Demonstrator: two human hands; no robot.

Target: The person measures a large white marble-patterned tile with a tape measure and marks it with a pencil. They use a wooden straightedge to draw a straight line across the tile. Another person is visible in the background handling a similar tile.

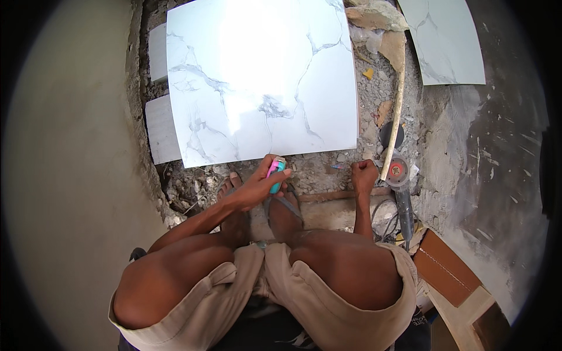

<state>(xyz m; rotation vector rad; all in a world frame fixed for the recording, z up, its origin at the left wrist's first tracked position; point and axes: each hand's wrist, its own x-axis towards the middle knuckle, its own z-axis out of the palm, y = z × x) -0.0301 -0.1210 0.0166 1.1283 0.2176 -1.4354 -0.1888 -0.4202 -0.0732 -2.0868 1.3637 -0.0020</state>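
A pink and teal tape measure [275, 183], small and rounded, sits in my left hand [252, 190], with the fingers closed around it. That hand is just below the near edge of a large white marble-patterned tile [263, 76]. To the right, beyond the tile's near right corner, my right hand [364, 174] is closed in a fist over the rubble. Whatever its fingers may hold is hidden. Beside that hand lie an angle grinder [404, 206] with a round disc and a long pale stick [397, 111].
Broken mortar and rubble [374, 93] surround the tile. Another marble-patterned tile [448, 41] lies at the far right. Smaller white tile pieces [161, 128] show along the left. Brown cardboard [448, 266] is at lower right, and a plain wall [76, 146] stands on the left.
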